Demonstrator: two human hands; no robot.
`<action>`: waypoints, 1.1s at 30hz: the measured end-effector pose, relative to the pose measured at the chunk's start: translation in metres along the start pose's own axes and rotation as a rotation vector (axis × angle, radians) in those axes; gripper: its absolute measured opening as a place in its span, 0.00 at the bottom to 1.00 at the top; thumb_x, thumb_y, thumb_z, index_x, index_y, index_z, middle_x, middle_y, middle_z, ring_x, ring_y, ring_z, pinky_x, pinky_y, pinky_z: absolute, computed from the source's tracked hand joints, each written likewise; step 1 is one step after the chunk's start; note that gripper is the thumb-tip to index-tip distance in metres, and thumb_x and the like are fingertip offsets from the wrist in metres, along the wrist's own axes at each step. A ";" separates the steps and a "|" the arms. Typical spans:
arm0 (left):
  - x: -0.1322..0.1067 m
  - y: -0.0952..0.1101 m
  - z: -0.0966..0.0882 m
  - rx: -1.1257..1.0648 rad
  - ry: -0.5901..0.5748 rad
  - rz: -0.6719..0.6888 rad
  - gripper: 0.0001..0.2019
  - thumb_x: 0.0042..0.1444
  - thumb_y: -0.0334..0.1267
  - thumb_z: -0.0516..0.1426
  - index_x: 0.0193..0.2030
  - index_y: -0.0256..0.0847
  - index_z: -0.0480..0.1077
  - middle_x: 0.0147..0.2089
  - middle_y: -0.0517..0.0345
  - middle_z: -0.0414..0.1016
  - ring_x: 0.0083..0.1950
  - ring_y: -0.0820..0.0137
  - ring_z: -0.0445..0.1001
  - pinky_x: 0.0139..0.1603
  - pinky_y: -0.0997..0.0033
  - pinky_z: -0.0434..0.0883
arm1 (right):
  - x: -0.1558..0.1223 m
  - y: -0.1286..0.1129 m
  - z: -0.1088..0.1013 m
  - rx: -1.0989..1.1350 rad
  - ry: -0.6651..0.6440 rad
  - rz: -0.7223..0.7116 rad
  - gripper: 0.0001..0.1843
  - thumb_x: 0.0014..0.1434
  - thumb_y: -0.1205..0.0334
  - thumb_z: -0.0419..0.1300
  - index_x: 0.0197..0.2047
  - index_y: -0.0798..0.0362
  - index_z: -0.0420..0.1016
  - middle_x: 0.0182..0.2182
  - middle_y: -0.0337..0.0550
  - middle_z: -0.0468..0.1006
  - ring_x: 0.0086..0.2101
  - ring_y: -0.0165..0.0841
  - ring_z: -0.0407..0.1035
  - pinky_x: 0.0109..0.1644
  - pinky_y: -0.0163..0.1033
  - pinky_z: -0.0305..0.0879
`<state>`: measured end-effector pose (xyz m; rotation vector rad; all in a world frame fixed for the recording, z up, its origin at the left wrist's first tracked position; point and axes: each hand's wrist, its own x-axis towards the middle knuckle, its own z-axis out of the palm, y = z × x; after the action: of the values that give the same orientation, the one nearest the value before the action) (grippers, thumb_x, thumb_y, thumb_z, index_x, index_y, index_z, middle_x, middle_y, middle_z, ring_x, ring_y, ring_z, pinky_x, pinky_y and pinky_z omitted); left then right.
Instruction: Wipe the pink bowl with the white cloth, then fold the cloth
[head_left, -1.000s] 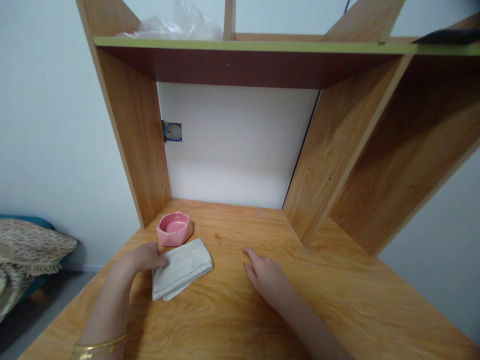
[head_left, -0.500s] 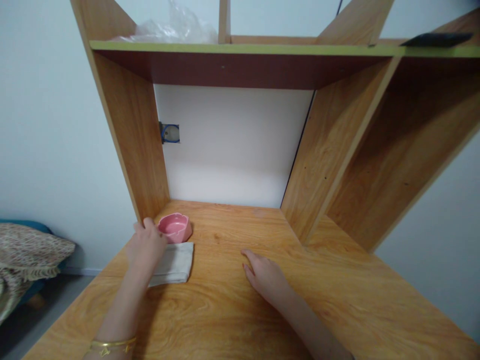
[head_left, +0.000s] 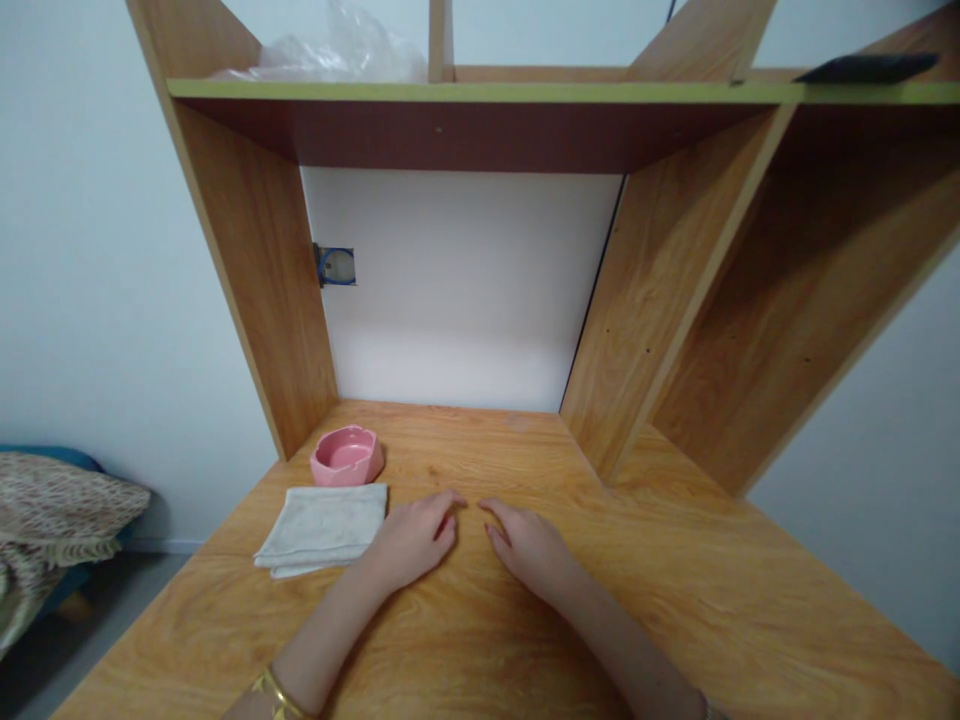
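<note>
My left hand (head_left: 417,537) lies on the wooden desk (head_left: 487,640), its fingers apart and holding nothing. Just to its left is a folded pale grey cloth (head_left: 324,525), whose right edge is close to the hand. A pink faceted ashtray (head_left: 347,456) with notches in its rim stands right behind the cloth. Opposite the left hand, with a small gap between the fingertips, my right hand (head_left: 531,548) also rests open on the desk and holds nothing.
A shelf (head_left: 480,92) with a green edge spans above the desk, carrying clear plastic wrap (head_left: 337,50) and a dark flat object (head_left: 866,68). Upright wooden panels (head_left: 675,300) stand at both sides. An open socket box (head_left: 337,266) shows in the back wall. At far left lies a patterned blanket (head_left: 60,510).
My left hand has moved right from beside the ashtray and over the cloth to the desk near my right hand. The right hand, ashtray and cloth stay put.
</note>
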<state>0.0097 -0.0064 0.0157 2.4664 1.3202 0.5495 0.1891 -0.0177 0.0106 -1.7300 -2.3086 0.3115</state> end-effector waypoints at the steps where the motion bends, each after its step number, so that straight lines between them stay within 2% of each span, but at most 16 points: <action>1: -0.001 -0.001 0.001 -0.003 -0.026 0.005 0.13 0.56 0.34 0.45 0.48 0.43 0.61 0.44 0.55 0.71 0.43 0.67 0.70 0.43 0.70 0.64 | 0.000 0.000 0.000 0.012 -0.009 -0.006 0.21 0.56 0.64 0.45 0.53 0.54 0.63 0.44 0.49 0.74 0.42 0.37 0.68 0.44 0.39 0.60; 8: -0.002 -0.009 0.007 -0.003 -0.087 -0.041 0.16 0.54 0.35 0.47 0.51 0.42 0.61 0.48 0.54 0.70 0.47 0.66 0.69 0.46 0.70 0.63 | -0.001 -0.001 0.003 0.054 -0.029 -0.007 0.22 0.55 0.64 0.46 0.54 0.54 0.62 0.47 0.48 0.72 0.45 0.37 0.66 0.47 0.39 0.59; 20: -0.002 -0.005 0.004 -0.032 -0.109 -0.089 0.17 0.54 0.35 0.47 0.52 0.43 0.61 0.48 0.55 0.70 0.47 0.67 0.69 0.47 0.71 0.62 | -0.001 -0.002 0.001 0.067 -0.036 -0.014 0.23 0.55 0.65 0.46 0.54 0.54 0.61 0.49 0.48 0.70 0.47 0.36 0.65 0.49 0.39 0.57; 33: -0.003 -0.006 0.005 -0.034 -0.096 -0.068 0.17 0.55 0.34 0.46 0.52 0.43 0.60 0.49 0.55 0.70 0.48 0.67 0.69 0.47 0.69 0.63 | -0.004 -0.005 0.000 0.039 -0.020 -0.026 0.23 0.56 0.65 0.45 0.54 0.57 0.62 0.48 0.50 0.70 0.47 0.37 0.65 0.49 0.40 0.58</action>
<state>0.0063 -0.0060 0.0084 2.3788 1.3401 0.4279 0.1855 -0.0228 0.0123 -1.6852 -2.3209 0.3688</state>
